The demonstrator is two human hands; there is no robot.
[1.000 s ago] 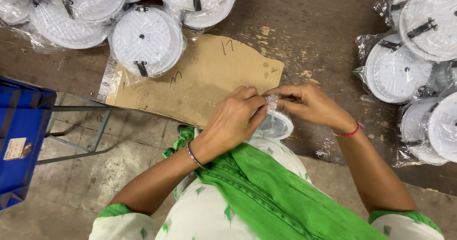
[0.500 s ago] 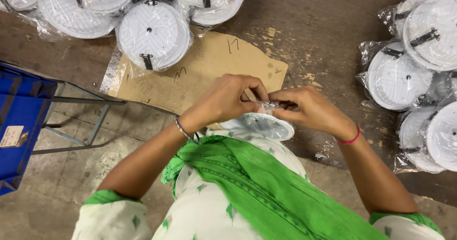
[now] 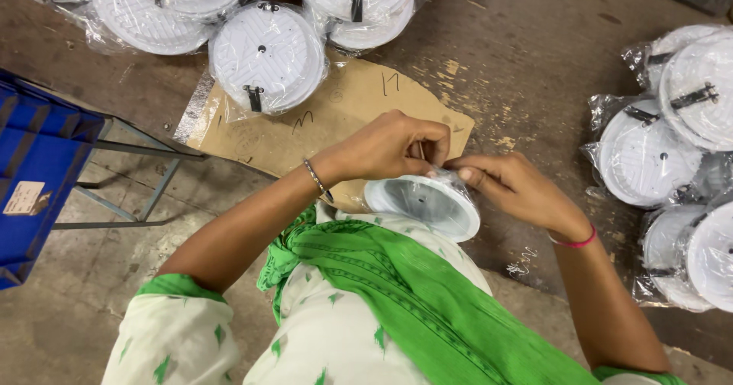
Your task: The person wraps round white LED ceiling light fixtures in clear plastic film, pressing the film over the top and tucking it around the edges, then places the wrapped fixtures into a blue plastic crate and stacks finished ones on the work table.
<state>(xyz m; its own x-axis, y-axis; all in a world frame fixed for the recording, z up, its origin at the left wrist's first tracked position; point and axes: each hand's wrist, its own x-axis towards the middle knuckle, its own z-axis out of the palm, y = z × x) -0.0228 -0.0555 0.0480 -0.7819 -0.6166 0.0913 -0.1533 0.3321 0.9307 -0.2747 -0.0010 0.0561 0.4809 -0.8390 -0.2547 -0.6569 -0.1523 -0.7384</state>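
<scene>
A round white light fitting (image 3: 424, 204) in a thin clear plastic bag rests at the bench edge, just above my lap. My left hand (image 3: 389, 145) pinches the bag's upper rim with closed fingers. My right hand (image 3: 508, 186) grips the same plastic from the right, its fingertips touching those of the left. A thin bracelet is on my left wrist, and a pink band circles my right wrist.
A torn piece of brown cardboard (image 3: 336, 114) lies on the worn bench under my hands. Several bagged white round fittings are piled at the back left (image 3: 267, 53) and at the right edge (image 3: 672, 156). A blue crate (image 3: 34, 164) on a metal frame stands left.
The fitting has tilted and slid down toward my lap, showing more of its hollow face. My hands have kept pinching the bag at its rim, and the view has shifted slightly.
</scene>
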